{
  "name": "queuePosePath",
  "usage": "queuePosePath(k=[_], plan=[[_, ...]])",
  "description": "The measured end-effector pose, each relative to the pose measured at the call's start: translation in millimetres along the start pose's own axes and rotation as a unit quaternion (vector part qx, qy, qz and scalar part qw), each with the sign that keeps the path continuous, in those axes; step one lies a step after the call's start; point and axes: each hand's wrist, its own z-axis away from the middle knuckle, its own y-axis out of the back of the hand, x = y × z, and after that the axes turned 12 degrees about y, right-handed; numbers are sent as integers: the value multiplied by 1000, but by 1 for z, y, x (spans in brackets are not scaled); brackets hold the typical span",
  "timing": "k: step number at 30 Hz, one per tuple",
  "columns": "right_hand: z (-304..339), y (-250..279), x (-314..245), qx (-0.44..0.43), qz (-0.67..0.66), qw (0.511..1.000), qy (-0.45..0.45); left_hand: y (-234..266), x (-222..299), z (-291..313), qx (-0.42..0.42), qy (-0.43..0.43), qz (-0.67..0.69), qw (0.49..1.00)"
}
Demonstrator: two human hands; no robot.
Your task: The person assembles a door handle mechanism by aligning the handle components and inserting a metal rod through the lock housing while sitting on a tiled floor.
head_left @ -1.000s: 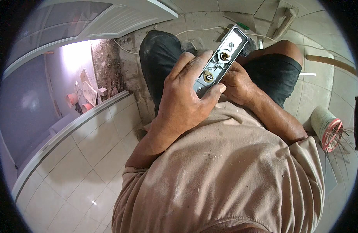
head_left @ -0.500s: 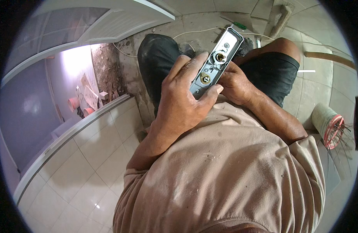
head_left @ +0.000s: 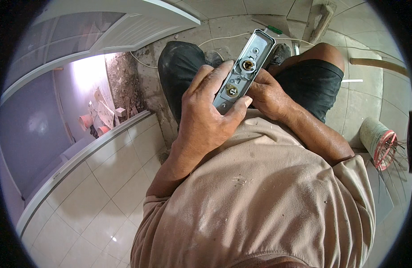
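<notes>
A long metal door handle plate (head_left: 257, 50) is tilted in front of me with its hollow back upward. Two brass-coloured fittings, one round and larger, show inside it. My left hand (head_left: 207, 105) grips its lower part, fingers along the left edge and thumb on the right edge. My right hand (head_left: 269, 96) is closed against the right side of the plate, its fingertips hidden behind it. Whatever they grip underneath cannot be made out. Just past the plate's far end lies a green-handled tool (head_left: 273, 30).
A white framed door (head_left: 139, 33) is at upper left, beside a doorway with a metal sill (head_left: 87, 156). A pale bucket (head_left: 371, 134) of thin rods stands at right. A cable (head_left: 228, 36) crosses the floor ahead, near a wooden piece (head_left: 324, 22) and a curved brown handle (head_left: 378, 65).
The plate has shifted slightly left and toward me, its open back now tilted a little differently. My left hand moved with it; my right hand stays close beside it.
</notes>
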Motion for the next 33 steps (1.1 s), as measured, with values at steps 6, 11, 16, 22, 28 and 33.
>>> queuePosePath(k=[6,11,16,22,28,33], plan=[[-1,2,-5,-33,85,995,27,-2,-1,-1,24,8,22,999],[1,0,-6,-1,37,999,-1,-1,-3,-1,-3,-5,2,1000],[1,-3,-7,6,29,1000,-6,-2,-5,-2,-4,-1,7,1000],[-1,0,-1,-5,-2,1000,-5,-2,-4,-2,3,-7,4,1000],[2,5,4,10,-15,999,-42,-1,-6,-2,7,-41,2,999],[5,1,2,31,-45,998,-44,0,-6,-3,-5,-37,10,999]])
